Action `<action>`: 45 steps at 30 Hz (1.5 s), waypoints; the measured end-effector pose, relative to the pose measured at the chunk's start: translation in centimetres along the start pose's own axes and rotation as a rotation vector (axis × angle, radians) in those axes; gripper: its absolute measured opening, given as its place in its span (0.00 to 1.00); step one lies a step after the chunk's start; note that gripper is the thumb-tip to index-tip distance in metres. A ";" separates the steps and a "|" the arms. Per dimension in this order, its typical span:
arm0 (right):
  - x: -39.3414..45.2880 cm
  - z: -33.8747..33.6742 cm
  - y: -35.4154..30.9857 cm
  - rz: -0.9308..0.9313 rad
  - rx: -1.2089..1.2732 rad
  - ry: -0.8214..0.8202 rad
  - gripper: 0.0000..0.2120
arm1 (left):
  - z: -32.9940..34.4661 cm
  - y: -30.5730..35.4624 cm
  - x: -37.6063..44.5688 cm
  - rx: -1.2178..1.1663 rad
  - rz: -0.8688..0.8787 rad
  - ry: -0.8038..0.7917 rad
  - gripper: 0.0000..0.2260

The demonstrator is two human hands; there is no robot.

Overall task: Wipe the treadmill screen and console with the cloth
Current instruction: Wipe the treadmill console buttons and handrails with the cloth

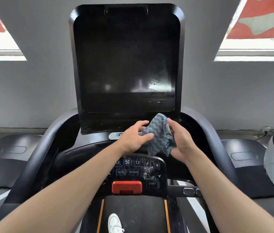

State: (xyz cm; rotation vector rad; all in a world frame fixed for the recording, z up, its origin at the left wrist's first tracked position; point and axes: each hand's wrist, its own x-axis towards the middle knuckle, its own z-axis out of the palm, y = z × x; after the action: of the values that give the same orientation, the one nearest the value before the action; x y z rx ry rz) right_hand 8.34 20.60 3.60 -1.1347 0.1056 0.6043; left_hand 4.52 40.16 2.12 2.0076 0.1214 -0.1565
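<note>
A white shoe (pixel 115 223) is standing on the belt. Above the button console (pixel 136 172), left hand (pixel 133 138) and right hand (pixel 180 142) are both gripping the bunched blue cloth (pixel 156 137), hovering just below the screen (pixel 126 64) edge.

One view only here, from the head, looking forward and tipped down over both forearms. It stands close to the treadmill: the dark screen (pixel 126 64) fills the centre, square on and near, with the button panel (pixel 138 170) right below it. At the bottom edge it looks nearly straight down onto the belt (pixel 133 214) and a white shoe (pixel 115 223). Wide lens, so the grey wall (pixel 40 84) and windows bend away at the sides
</note>
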 end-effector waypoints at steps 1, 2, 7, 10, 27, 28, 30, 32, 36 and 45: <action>-0.3 0.0 0.3 -0.020 -0.014 -0.041 0.17 | 0.3 0.3 -0.1 -0.089 -0.017 -0.005 0.27; -0.6 0.0 0.5 -0.059 -0.061 -0.037 0.16 | 0.6 0.6 -0.3 -0.158 -0.031 -0.005 0.22; -2.1 -0.2 1.8 -0.286 -0.502 0.142 0.08 | 1.6 2.2 -2.0 -0.166 -0.045 0.162 0.06; -3.5 0.0 2.8 -0.396 -0.657 0.353 0.08 | 2.6 3.5 -3.6 -0.221 -0.077 0.173 0.09; -13.4 -2.6 14.8 -0.312 -0.499 0.622 0.10 | -3.0 -7.2 -8.9 1.019 0.198 -0.202 0.27; -13.6 -2.5 15.2 -0.310 -0.539 0.635 0.11 | -3.5 -7.7 -8.8 1.055 0.140 -0.213 0.27; -13.8 -2.5 15.9 -0.311 -0.654 0.662 0.12 | -3.5 -8.3 -8.8 1.059 0.067 -0.262 0.27; -14.1 -2.5 15.8 -0.315 -0.783 0.710 0.14 | -3.0 -8.5 -9.1 1.055 0.045 -0.282 0.27; -13.0 -2.7 15.2 -0.358 -0.887 0.705 0.15 | -2.8 -8.3 -8.9 1.006 0.022 -0.251 0.26; -11.7 -2.8 15.4 -0.317 -1.191 0.181 0.21 | -3.4 -6.9 -8.7 0.996 -0.040 -0.313 0.28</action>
State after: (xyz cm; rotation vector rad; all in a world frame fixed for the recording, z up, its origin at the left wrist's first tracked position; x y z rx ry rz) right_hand -8.57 17.83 -5.78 -2.3017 -0.3245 0.2352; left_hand -4.92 46.06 -1.18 2.9299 -0.1526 -0.6536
